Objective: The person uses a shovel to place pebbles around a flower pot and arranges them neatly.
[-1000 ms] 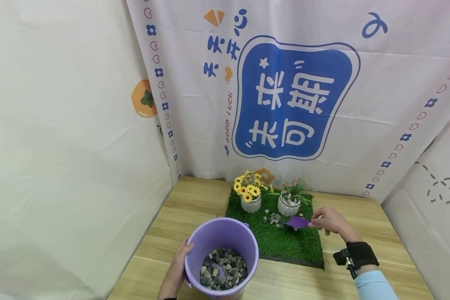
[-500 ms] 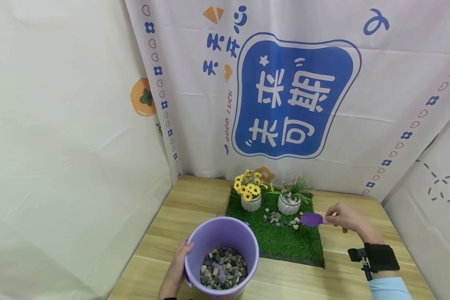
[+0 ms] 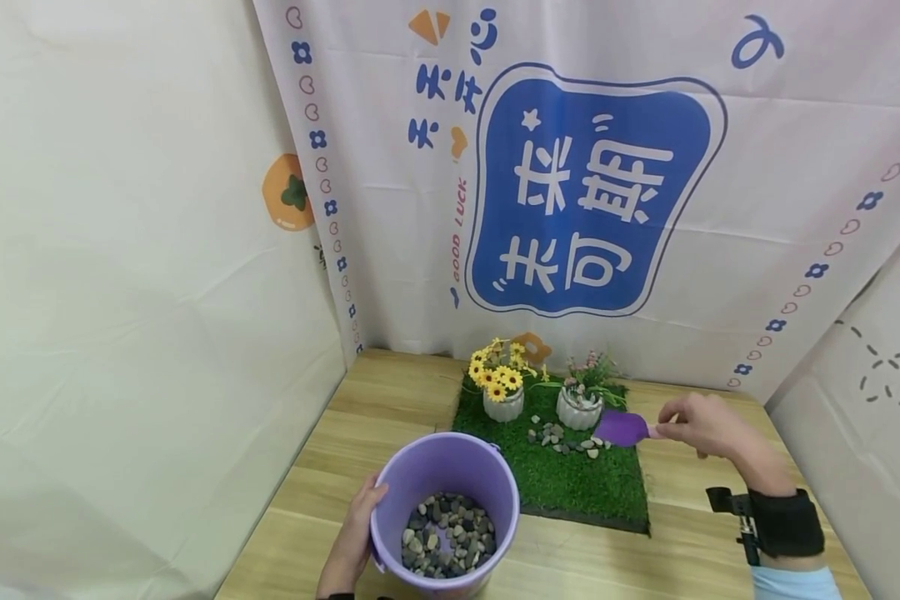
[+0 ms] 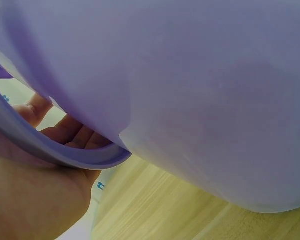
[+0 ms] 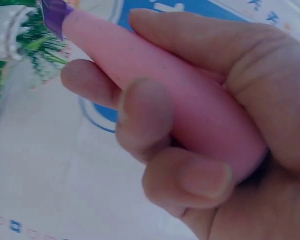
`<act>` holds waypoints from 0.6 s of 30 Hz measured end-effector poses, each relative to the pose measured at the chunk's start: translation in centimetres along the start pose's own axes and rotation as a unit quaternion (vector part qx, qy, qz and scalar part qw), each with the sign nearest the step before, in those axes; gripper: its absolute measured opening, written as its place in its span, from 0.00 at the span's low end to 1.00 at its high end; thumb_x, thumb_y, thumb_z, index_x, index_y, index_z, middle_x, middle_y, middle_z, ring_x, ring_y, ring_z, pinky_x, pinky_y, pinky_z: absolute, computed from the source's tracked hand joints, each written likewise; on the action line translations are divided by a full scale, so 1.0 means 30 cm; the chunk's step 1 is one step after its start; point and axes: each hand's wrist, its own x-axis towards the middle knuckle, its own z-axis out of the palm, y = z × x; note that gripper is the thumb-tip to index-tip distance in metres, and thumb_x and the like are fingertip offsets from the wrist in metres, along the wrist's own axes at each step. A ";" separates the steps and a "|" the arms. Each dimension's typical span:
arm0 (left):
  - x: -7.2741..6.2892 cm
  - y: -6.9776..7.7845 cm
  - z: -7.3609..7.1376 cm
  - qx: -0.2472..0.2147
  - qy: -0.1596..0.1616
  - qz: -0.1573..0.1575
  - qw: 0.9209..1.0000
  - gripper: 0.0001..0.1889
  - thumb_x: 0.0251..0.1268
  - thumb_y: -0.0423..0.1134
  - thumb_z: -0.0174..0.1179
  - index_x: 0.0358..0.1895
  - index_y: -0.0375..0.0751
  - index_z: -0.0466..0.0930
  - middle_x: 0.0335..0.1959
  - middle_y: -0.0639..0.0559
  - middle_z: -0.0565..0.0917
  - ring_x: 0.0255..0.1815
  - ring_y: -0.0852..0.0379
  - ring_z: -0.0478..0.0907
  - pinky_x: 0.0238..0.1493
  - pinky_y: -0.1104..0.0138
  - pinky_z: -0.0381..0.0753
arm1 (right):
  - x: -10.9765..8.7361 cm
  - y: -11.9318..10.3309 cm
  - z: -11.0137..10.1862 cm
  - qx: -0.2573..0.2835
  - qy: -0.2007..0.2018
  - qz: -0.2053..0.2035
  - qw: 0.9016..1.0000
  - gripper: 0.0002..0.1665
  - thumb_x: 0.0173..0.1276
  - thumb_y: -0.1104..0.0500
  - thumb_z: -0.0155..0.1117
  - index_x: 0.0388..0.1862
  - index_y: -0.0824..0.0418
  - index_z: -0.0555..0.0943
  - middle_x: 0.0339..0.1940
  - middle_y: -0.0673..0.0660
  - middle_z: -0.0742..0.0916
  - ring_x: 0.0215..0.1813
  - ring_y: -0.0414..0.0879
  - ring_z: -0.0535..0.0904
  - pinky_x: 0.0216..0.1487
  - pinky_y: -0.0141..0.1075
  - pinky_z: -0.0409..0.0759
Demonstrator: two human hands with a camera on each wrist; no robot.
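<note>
Nearest, the purple bucket (image 3: 450,462) is gripped at its L side by the L hand (image 3: 354,527), w/ the digits clamped at the rim; in the L wrist view the bail (image 4: 90,159) is seen slung across that hand. Grey & tan stones (image 3: 447,540) are held in the bucket, which is stood on the wood table (image 3: 570,571). Farther out at R, the scoop's pink handle (image 5: 160,85) is clamped btwn thumb & curled fingers of the R hand (image 3: 705,429). The scoop's purple blade (image 3: 621,428) is held over the turf (image 3: 585,492) at its R edge, nr the loose pebbles (image 3: 551,437) & R pot (image 3: 579,413); whether turf is touched can't be told. L pot (image 3: 503,407) is filled w/ yellow flowers (image 3: 497,377). Behind, a printed sheet (image 3: 393,250) is hung.
</note>
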 end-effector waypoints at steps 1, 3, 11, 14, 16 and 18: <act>0.000 -0.001 -0.001 0.001 -0.001 0.000 1.000 0.33 0.75 0.51 0.40 0.75 0.33 0.52 0.72 0.28 0.61 0.66 0.35 0.68 0.60 0.53 0.73 | -0.007 -0.014 -0.009 -0.007 0.001 -0.001 1.000 0.12 0.67 0.55 0.66 0.41 0.62 0.86 0.29 0.52 0.87 0.16 0.42 0.74 0.19 0.36 0.74; -0.001 -0.002 -0.002 0.001 0.002 0.000 1.000 0.33 0.75 0.50 0.40 0.75 0.33 0.53 0.71 0.28 0.63 0.65 0.35 0.69 0.59 0.53 0.73 | -0.019 -0.038 -0.028 -0.013 -0.002 0.000 1.000 0.14 0.67 0.53 0.66 0.41 0.63 0.86 0.30 0.52 0.88 0.18 0.42 0.75 0.20 0.36 0.74; -0.002 -0.005 -0.003 -0.010 0.012 0.002 1.000 0.30 0.76 0.49 0.40 0.73 0.33 0.58 0.68 0.30 0.66 0.63 0.36 0.71 0.57 0.54 0.74 | -0.043 -0.133 -0.073 -0.032 0.005 -0.020 0.999 0.22 0.68 0.47 0.64 0.47 0.64 0.85 0.36 0.56 0.90 0.22 0.39 0.78 0.24 0.34 0.75; 0.001 -0.005 -0.002 -0.013 0.010 0.001 1.000 0.30 0.76 0.50 0.41 0.73 0.34 0.57 0.69 0.29 0.66 0.63 0.35 0.71 0.58 0.53 0.74 | -0.049 -0.163 -0.085 -0.037 0.004 -0.030 0.999 0.22 0.69 0.47 0.63 0.48 0.64 0.84 0.37 0.56 0.90 0.23 0.38 0.78 0.25 0.34 0.75; 0.001 -0.004 -0.001 -0.016 0.009 0.001 1.000 0.31 0.76 0.50 0.41 0.73 0.34 0.57 0.69 0.29 0.66 0.64 0.35 0.70 0.58 0.52 0.75 | -0.052 -0.182 -0.089 -0.036 0.003 -0.028 0.999 0.23 0.69 0.46 0.63 0.49 0.64 0.84 0.37 0.56 0.90 0.23 0.38 0.78 0.25 0.34 0.75; 0.001 -0.005 0.000 -0.017 0.009 -0.001 1.000 0.31 0.75 0.50 0.41 0.73 0.35 0.57 0.69 0.29 0.66 0.63 0.34 0.70 0.58 0.51 0.75 | -0.054 -0.199 -0.091 -0.035 0.004 -0.030 0.999 0.23 0.68 0.45 0.63 0.48 0.63 0.85 0.36 0.55 0.90 0.23 0.38 0.77 0.26 0.34 0.75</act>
